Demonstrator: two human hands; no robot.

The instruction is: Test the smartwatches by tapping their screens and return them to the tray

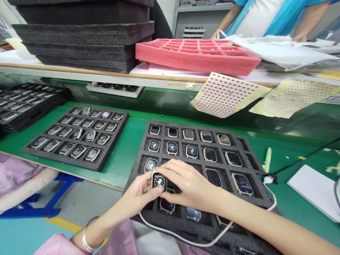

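Between my two hands is a smartwatch [159, 180] with a lit dial on its screen, held above a dark foam tray [183, 125]. My left hand [143, 189] grips the watch from the left, thumb across its lower edge. From the right, my right hand [187, 182] closes its fingers on the watch's upper and right edges. A white cable [180, 239] loops from beneath my left hand across the tray's front. In the tray's compartments sit several more watches, some with lit dials, such as the watch [172, 147], others dark. My hands hide part of the middle compartments.
Left of me lies another foam tray of watches [99, 156], with a black tray stack [32, 106] beyond it. Red foam [196, 60] and black foam blocks [87, 35] rest on the shelf. A person [261, 17] stands behind. White pad [315, 191] at right.
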